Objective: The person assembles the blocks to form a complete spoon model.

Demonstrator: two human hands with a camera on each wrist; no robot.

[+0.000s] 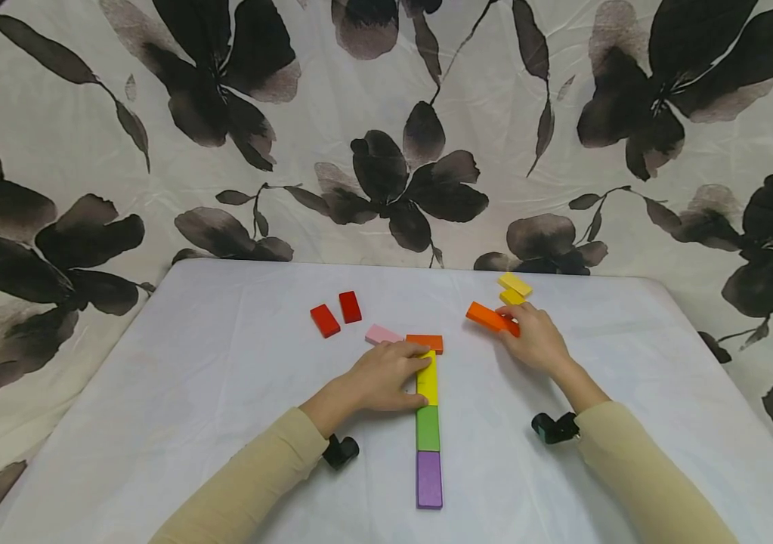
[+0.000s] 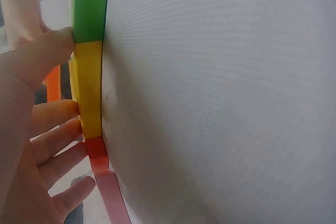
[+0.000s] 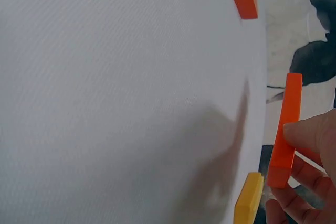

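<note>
- Nearest the camera, your beige sleeves (image 1: 243, 476) ran in from the bottom edge; between them lay the row: purple block (image 1: 429, 481), green block (image 1: 428, 429), yellow block (image 1: 430, 385), orange crosspiece (image 1: 431, 341).
- Your right hand (image 1: 537, 341) pinched the long orange block (image 1: 488, 316) between thumb and fingers, seemingly raised off the white table (image 1: 134, 423), judging by its shadow (image 3: 220, 156).
- The next move probably turned on this: that block was right of the crosspiece and slightly beyond it, a gap between; its long axis slanted, left end farther from you, while the row ran straight away. Your right hand was the nearer.
- Your left hand (image 1: 381, 379) had its fingers spread, touching the yellow block's side.
- It partly hid the pink block (image 1: 382, 333); you couldn't tell whether that met the crosspiece.
- Your right fingers covered the long orange block's right end; the right wrist view cut that hand off.
</note>
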